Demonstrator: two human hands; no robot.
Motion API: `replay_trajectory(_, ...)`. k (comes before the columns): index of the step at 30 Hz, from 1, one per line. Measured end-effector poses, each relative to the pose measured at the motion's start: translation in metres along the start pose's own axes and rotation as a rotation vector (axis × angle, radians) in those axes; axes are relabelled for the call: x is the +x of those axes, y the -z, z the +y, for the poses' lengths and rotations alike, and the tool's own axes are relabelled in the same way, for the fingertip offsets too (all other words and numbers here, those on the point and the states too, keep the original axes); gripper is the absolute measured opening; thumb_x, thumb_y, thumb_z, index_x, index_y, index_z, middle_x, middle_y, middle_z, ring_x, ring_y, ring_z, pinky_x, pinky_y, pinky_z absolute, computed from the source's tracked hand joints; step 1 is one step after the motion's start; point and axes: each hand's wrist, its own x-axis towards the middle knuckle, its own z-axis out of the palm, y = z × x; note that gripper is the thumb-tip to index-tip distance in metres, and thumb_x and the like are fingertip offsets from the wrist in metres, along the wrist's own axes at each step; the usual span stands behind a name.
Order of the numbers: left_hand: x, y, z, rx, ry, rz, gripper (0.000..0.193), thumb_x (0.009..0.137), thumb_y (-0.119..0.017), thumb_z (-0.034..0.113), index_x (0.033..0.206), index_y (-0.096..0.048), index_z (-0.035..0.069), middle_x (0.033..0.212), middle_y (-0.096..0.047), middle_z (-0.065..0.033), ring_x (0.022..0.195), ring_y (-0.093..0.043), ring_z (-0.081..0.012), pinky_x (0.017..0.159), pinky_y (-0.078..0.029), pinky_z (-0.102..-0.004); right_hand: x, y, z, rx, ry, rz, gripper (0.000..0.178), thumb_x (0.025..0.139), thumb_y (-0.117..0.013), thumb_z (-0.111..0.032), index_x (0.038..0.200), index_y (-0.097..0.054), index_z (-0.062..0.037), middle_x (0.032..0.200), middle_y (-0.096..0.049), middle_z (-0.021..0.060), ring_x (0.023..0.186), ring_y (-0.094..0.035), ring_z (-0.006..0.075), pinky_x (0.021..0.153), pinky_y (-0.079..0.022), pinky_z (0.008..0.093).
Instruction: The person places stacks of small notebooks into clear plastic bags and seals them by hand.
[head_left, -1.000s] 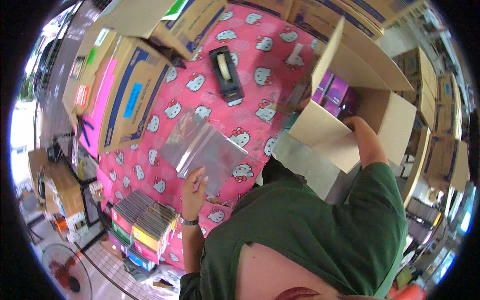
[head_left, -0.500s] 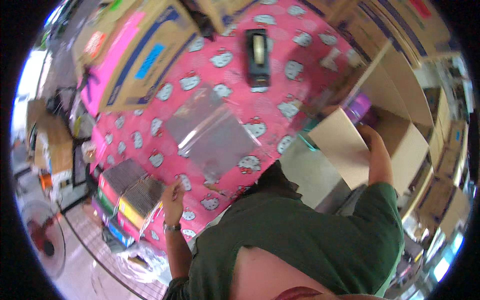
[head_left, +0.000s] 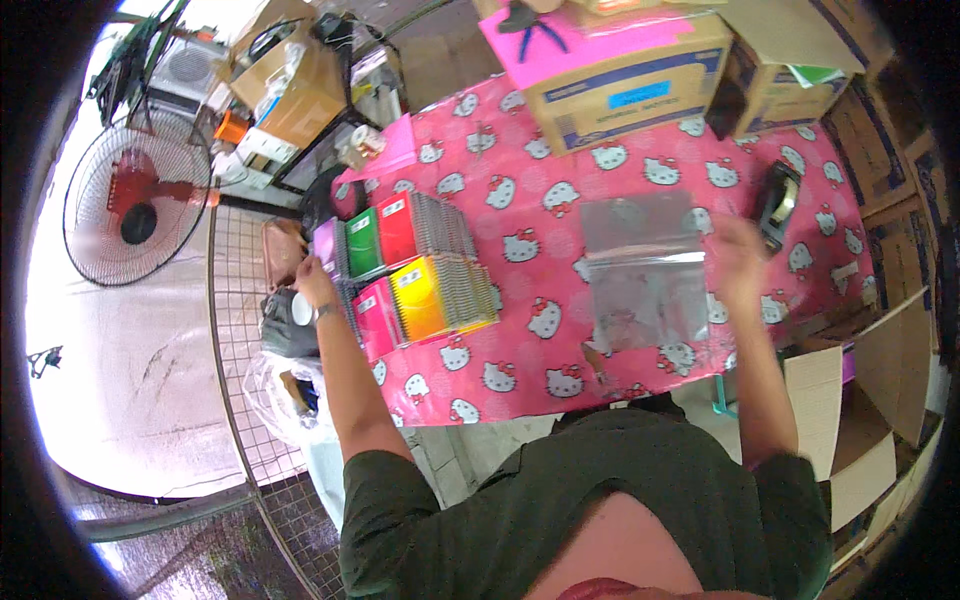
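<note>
Stacks of spiral notebooks stand on the left part of the pink table: purple notebooks, green notebooks, red notebooks, pink notebooks and yellow notebooks. At the near corner of the purple stack, my left hand is closed with its fingertips on a notebook's edge. My right hand is smeared by motion beside the clear plastic bag, which lies flat; its fingers cannot be made out.
A black tape dispenser rests at the right. Cardboard boxes line the far edge, with pliers on one. An opened carton stands at the lower right, a fan at the left beyond a wire rack.
The view has swung left. My right hand has come out of the open carton and over the table by the plastic bag. My left hand has moved to the far-left notebooks.
</note>
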Motion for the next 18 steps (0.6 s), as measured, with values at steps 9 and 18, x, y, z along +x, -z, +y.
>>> replay_trajectory(9, 0.069, -0.040, -0.095, -0.013, 0.082, -0.487, 0.047, 0.075, -0.069, 0.031, 0.107, -0.064, -0.004, 0.098, -0.066, -0.0234, 0.092, -0.065, -0.0339, 0.081, -0.049, -0.0388, 0.041, -0.462, -0.208, -0.032, 0.325, -0.554, 0.029, 0.083, -0.058, -0.020, 0.105, -0.060, -0.0012, 0.107, -0.058, 0.0203, 0.100, -0.057, 0.0353, 0.085, -0.047, 0.0441)
replay_trajectory(18, 0.026, 0.001, -0.047, 0.350, -0.364, -0.226, 0.051, 0.076, -0.067, 0.046, 0.108, -0.065, 0.007, 0.108, -0.060, -0.0171, 0.104, -0.053, -0.0386, 0.085, -0.047, -0.0469, 0.030, -0.527, -0.251, -0.501, -0.046, -0.647, 0.038, 0.082, -0.058, -0.017, 0.115, -0.056, 0.0012, 0.127, -0.049, 0.0159, 0.106, -0.058, 0.0301, 0.082, -0.049, 0.0476)
